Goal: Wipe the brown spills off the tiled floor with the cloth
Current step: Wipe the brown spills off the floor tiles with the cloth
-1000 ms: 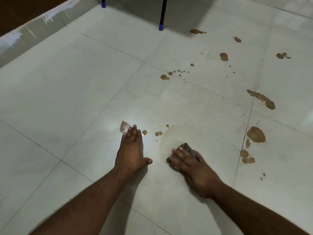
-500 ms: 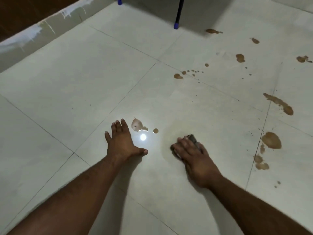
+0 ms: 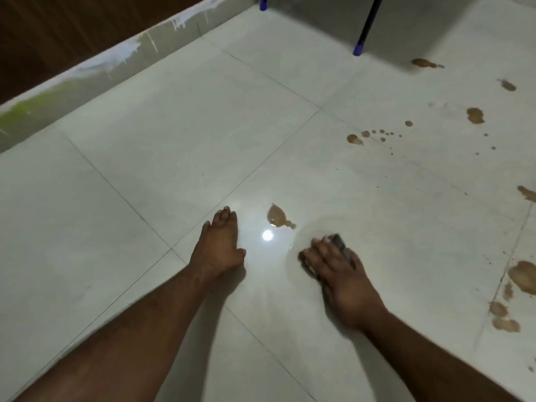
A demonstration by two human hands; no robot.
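Note:
My right hand [image 3: 342, 274] presses a small dark grey cloth [image 3: 340, 242] flat on the pale tiled floor [image 3: 174, 146]; only the cloth's far edge shows past my fingers. A wet smeared ring surrounds it. A brown spill [image 3: 277, 216] lies just beyond and left of the cloth, between my hands. My left hand [image 3: 219, 242] rests palm down on the floor, fingers together, holding nothing. More brown spills sit to the right: a large puddle [image 3: 525, 276], blotches [image 3: 503, 319] below it, and drops [image 3: 354, 139] farther away.
A low skirting wall [image 3: 87, 76] with paint drips runs along the upper left. Two dark furniture legs with blue feet [image 3: 358, 49] stand at the top. Further spills [image 3: 475, 115] dot the far right tiles. A bright light reflection [image 3: 267, 235] glares between my hands.
My left hand has slid left off the spill beside it, which now lies uncovered. The small drops near the cloth are gone, leaving a wet smear. The view has shifted left.

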